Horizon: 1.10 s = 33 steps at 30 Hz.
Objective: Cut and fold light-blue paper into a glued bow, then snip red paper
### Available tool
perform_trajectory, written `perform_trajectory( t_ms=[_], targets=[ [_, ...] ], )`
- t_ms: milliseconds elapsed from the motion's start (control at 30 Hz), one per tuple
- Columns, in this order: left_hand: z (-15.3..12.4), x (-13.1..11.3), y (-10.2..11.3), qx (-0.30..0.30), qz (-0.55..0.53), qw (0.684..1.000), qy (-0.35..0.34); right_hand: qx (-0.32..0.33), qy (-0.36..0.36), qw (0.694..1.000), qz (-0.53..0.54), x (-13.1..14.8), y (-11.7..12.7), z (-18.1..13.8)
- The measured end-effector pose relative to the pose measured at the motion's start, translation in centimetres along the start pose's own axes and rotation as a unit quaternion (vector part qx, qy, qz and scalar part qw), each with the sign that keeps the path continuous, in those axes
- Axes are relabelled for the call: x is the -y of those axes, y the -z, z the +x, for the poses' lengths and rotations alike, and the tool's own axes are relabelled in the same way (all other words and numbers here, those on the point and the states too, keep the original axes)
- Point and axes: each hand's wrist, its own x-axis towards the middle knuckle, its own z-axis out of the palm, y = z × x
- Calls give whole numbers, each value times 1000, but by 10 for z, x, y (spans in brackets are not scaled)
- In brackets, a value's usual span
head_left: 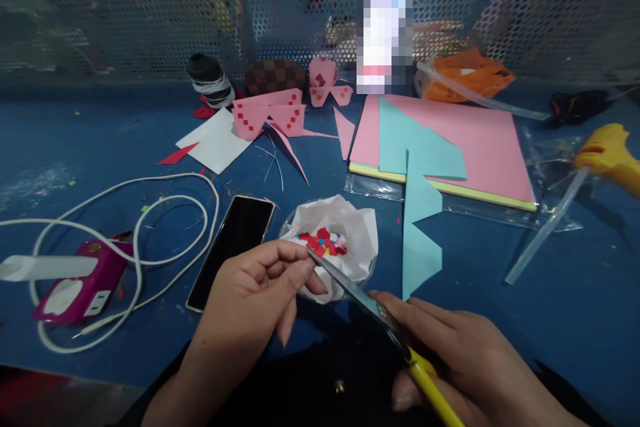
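Note:
My right hand (460,353) grips a pair of scissors (360,295) with yellow handles, their blades pointing up and to the left. The tip of the blades meets the fingers of my left hand (260,287), which are pinched together. Whatever lies in that pinch is too small or too hidden to make out. Just behind the blades stands a clear bowl lined with crumpled white paper (364,223). Small red, blue, yellow and white paper scraps (324,240) lie inside it.
A phone (237,233), a white cable (217,213) and a magenta power block (90,287) lie left. Pink paper cutouts (270,113) stand behind. Right are teal cut paper (420,253), pink sheets (493,147) and a yellow glue gun (607,153). Perforated metal (125,20) borders the back.

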Motion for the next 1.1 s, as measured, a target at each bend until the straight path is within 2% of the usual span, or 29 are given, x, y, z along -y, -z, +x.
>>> perform_trajectory(
  t_ms=[467, 700, 833, 967, 1100],
  targets=[
    [-1, -2, -1, -4, -5, 1000, -9, -15, -19, 1000, 3, 1, 2, 6],
    [0, 0, 0, -13, -8, 1000, -2, -27, -38, 998, 47, 4, 2, 5],
    [2, 3, 2, -12, -25, 1000, -7, -44, -47, 998, 4, 3, 1, 4],
    [1, 3, 3, -21, -33, 999, -13, -15, -62, 998, -25, 2, 1, 1],
    [2, 3, 3, -18, -36, 999, -12, -16, -47, 998, -33, 3, 0, 1]
  ],
)
